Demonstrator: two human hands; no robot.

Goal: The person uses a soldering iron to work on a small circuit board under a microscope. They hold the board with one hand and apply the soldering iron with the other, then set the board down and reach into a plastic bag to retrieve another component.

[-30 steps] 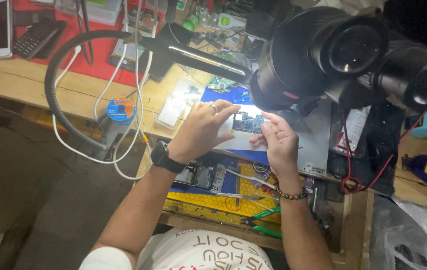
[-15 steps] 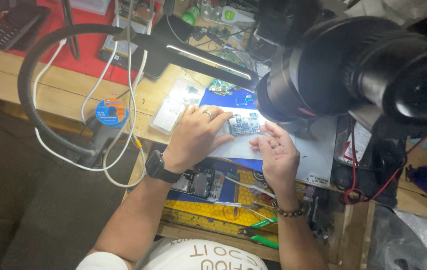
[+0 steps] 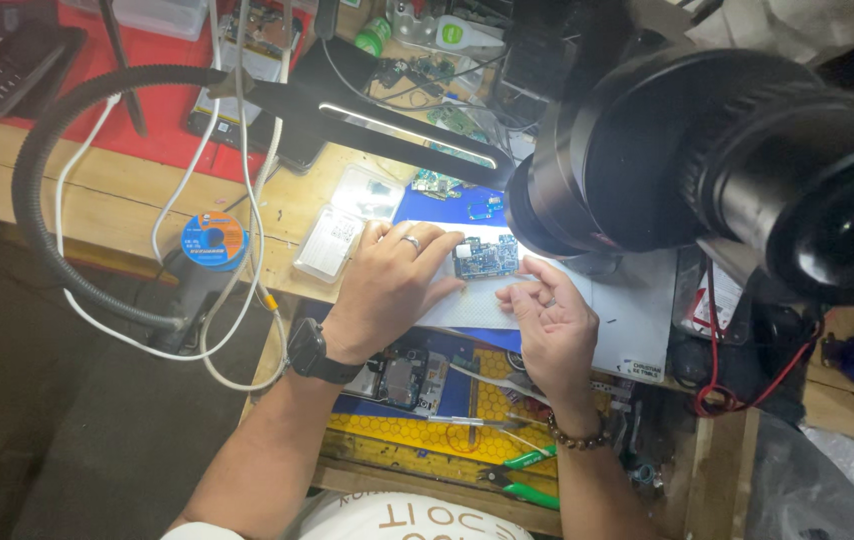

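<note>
Under the microscope (image 3: 707, 160), circuit board (image 3: 486, 257) lies crosswise between left hand (image 3: 387, 290) and right hand (image 3: 552, 325).

A circuit board (image 3: 486, 257) lies on a mat (image 3: 637, 320) under the microscope (image 3: 707, 160). The left hand (image 3: 392, 285) rests at its left edge, the right hand (image 3: 552, 325) just before it. A solder spool (image 3: 213, 240) sits far left; cutters (image 3: 522, 478) lie nearer the person.

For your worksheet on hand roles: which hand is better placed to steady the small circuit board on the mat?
Probably the left hand: its fingers already rest against the circuit board. The right hand lies just below it, palm up, fingers curled.
</note>
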